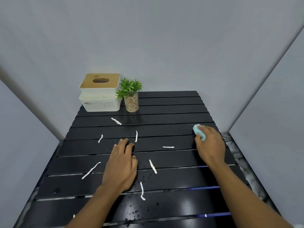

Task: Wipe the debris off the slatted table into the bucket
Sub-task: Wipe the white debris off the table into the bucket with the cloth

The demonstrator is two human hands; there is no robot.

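Note:
The black slatted table [172,109] fills the lower view. Several thin white debris strips lie scattered on it, among them one at the back [116,121], one on the left [91,170] and one near the middle [153,166]. Small water droplets [144,176] dot the near slats. My left hand [122,165] rests flat on the middle of the table, fingers together, holding nothing. My right hand [209,145] presses a light blue cloth [198,130] onto the slats near the right edge. No bucket is in view.
A white tissue box with a wooden lid [100,92] stands at the back left corner. Beside it is a small green plant in a glass of pebbles [131,96]. Grey walls close in on three sides; marbled floor [236,152] shows at the right.

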